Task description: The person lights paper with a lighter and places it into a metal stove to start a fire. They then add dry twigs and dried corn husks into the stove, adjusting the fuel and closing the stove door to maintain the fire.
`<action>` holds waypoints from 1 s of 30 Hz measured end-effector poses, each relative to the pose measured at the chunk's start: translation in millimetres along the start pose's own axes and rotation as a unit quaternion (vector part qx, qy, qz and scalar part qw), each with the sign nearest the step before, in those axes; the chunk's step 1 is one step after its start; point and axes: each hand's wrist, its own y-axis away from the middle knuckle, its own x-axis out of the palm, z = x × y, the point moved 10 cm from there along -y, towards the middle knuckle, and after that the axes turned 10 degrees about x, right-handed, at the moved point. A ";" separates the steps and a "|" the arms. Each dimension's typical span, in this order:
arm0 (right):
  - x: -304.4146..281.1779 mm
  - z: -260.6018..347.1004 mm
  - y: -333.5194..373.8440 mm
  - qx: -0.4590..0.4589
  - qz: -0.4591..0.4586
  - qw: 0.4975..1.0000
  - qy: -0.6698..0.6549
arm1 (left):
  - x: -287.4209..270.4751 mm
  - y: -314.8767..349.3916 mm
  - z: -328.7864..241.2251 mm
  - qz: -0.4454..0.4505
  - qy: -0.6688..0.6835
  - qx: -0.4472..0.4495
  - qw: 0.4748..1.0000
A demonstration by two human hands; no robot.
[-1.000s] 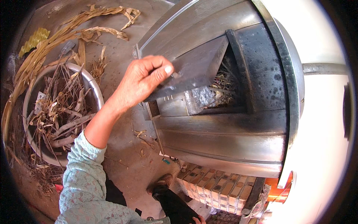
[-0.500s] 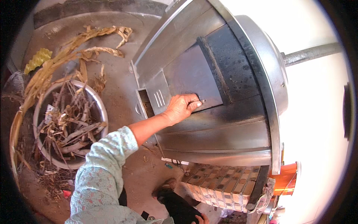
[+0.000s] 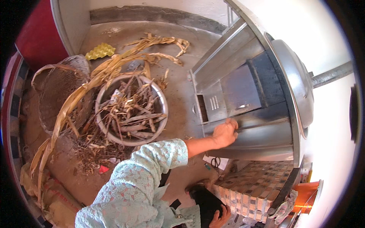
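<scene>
My left hand (image 3: 225, 133), fingers curled in, is in front of the metal stove (image 3: 262, 131), below its door, and I see nothing in it. The door (image 3: 243, 89) lies against the stove front. Its small handle (image 3: 243, 106) is apart from my fingers. Beside the door is a slotted metal panel (image 3: 214, 102) with a dark opening (image 3: 202, 108) along its lower side. At the bottom edge, my right hand (image 3: 220, 217) rests on my dark trouser leg, fingers a little spread; part of it is cut off.
Left of the stove stands a metal basin (image 3: 163, 114) of broken sticks, with dry corn stalks (image 3: 102, 72) across its far side. A wicker basket (image 3: 49, 110) stands farther left. Scissors (image 3: 215, 162) lie near a brick-patterned block (image 3: 247, 186). An orange bucket (image 3: 306, 197) stands at right.
My left hand has let go of the door handle and drawn back below it. The view has swung left, bringing in the wicker basket and a red panel.
</scene>
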 end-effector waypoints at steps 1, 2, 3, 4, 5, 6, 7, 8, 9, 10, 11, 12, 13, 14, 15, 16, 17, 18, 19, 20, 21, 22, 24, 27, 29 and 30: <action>2.1 -0.5 0.6 0.009 0.007 1.000 -0.004 | 5.8 13.3 -3.0 0.021 0.002 0.006 1.000; 4.5 -3.4 2.5 0.016 0.002 1.000 -0.002 | 10.4 26.1 -6.1 0.037 0.016 0.013 0.999; 7.7 -8.9 4.6 0.025 -0.006 1.000 0.001 | 15.4 36.2 -11.9 0.063 0.007 0.023 0.998; 9.5 -13.8 7.3 0.035 -0.014 0.999 0.005 | 20.0 47.3 -16.4 0.094 0.005 0.027 0.995; 11.6 -10.9 5.4 0.022 -0.011 1.000 0.003 | 19.2 60.0 -16.7 0.118 0.001 0.025 0.993; 14.0 -9.1 3.0 0.011 -0.008 1.000 0.002 | 17.9 70.1 -13.8 0.115 -0.017 0.030 0.993; 13.2 -8.4 4.0 0.007 -0.016 1.000 0.000 | 22.8 76.0 -16.3 0.119 -0.033 0.047 0.991; 12.2 -10.0 5.8 0.015 -0.022 1.000 0.002 | 27.3 81.6 -18.8 0.123 -0.049 0.064 0.989; 11.8 -9.7 5.7 0.028 -0.021 0.999 0.006 | 31.3 86.5 -19.7 0.138 -0.063 0.062 0.986; 11.4 -8.2 5.3 0.040 -0.020 0.999 0.010 | 34.7 91.5 -21.0 0.153 -0.078 0.061 0.983; 11.1 -7.9 5.2 0.052 -0.019 0.998 0.014 | 39.1 96.8 -21.1 0.167 -0.092 0.059 0.980; 9.2 -2.5 4.7 0.031 -0.021 0.999 0.009 | 44.2 101.9 -20.3 0.157 -0.106 0.067 0.980; 9.6 -4.5 4.3 0.034 -0.019 0.999 0.011 | 52.6 106.9 -17.0 0.167 -0.121 0.064 0.976; 11.2 -7.4 4.0 0.037 -0.018 0.999 0.013 | 61.1 111.5 -13.5 0.177 -0.136 0.062 0.973; 12.8 -9.9 3.3 0.040 -0.017 0.999 0.014 | 67.6 114.7 -10.7 0.186 -0.151 0.060 0.969; 12.1 -6.1 3.6 0.017 -0.028 0.999 0.009 | 75.8 118.7 -8.6 0.206 -0.157 0.068 0.964; 16.1 -9.6 2.4 0.021 -0.015 0.999 0.021 | 83.9 122.8 -6.0 0.225 -0.163 0.076 0.958; 19.0 -11.0 -0.7 0.024 -0.003 0.999 0.031 | 88.8 124.9 -5.4 0.243 -0.170 0.084 0.951; 22.1 -11.9 -3.1 0.027 0.009 0.999 0.041 | 92.2 126.2 -4.1 0.254 -0.188 0.090 0.945; 29.5 -15.9 -6.7 0.046 0.037 0.994 0.089 | 95.6 127.7 -2.4 0.264 -0.205 0.094 0.938; 35.1 -14.5 -12.8 0.066 0.063 0.987 0.134 | 100.2 127.7 -2.0 0.276 -0.223 0.103 0.929; 41.1 -12.8 -17.9 0.086 0.089 0.976 0.180 | 103.1 127.8 0.2 0.271 -0.228 0.107 0.929; 46.6 5.6 -30.6 0.064 0.077 0.983 0.156 | 111.4 127.0 4.9 0.263 -0.238 0.117 0.927; 63.5 38.9 -51.5 0.039 0.103 0.994 0.002 | 118.2 128.5 5.8 0.271 -0.251 0.133 0.920; 75.6 65.2 -61.3 0.000 0.114 0.990 -0.079 | 124.8 130.2 12.6 0.285 -0.275 0.128 0.909; 83.2 77.1 -63.2 -0.031 0.110 0.990 -0.088 | 131.8 130.8 13.5 0.295 -0.284 0.131 0.903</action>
